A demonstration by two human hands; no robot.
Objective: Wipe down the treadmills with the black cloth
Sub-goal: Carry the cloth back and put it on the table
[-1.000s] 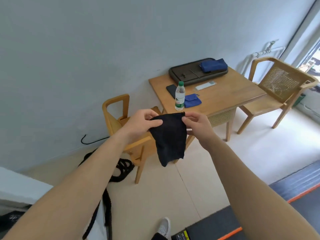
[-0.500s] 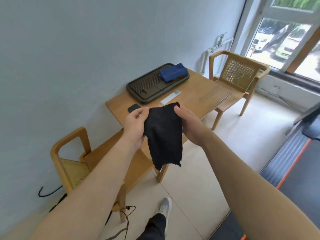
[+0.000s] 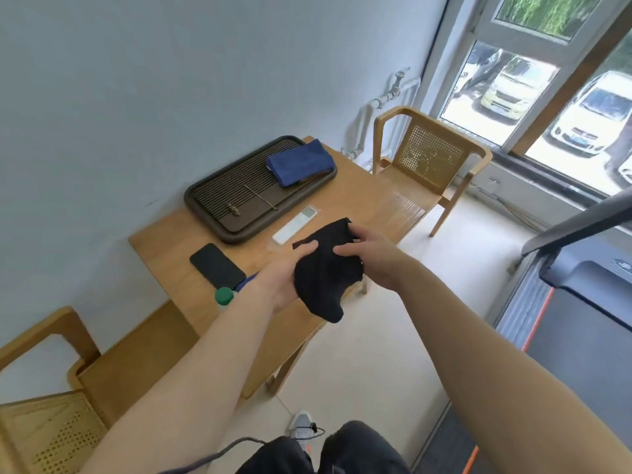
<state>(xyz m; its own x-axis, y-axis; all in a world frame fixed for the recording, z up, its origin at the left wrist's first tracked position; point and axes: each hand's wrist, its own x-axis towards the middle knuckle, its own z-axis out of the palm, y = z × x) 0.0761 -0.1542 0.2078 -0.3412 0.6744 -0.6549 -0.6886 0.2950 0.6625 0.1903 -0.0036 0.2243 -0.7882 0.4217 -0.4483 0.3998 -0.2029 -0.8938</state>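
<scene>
The black cloth (image 3: 325, 278) is bunched between both hands, in the air over the front edge of the wooden table (image 3: 164, 248). My left hand (image 3: 282, 278) cups it from the left and underneath. My right hand (image 3: 372, 256) lies on its right side with the fingers pressed onto the fabric. A loose end of the cloth hangs down below the hands. A treadmill (image 3: 581, 302) with a black deck, an orange stripe and a dark handrail stands at the right edge of the view, apart from both hands.
On the table lie a dark slatted tray (image 3: 239, 196) bearing a blue pouch (image 3: 299, 165), a white remote (image 3: 295, 224), a black phone (image 3: 217, 270) and a green-capped bottle (image 3: 224, 295). Wooden chairs stand at the left (image 3: 51, 388) and beyond the table (image 3: 431, 159). A window (image 3: 554, 90) fills the upper right.
The view has swung right and closer to the table, bringing the treadmill into sight. The cloth hung open between my hands before; now it is gathered into a bunch.
</scene>
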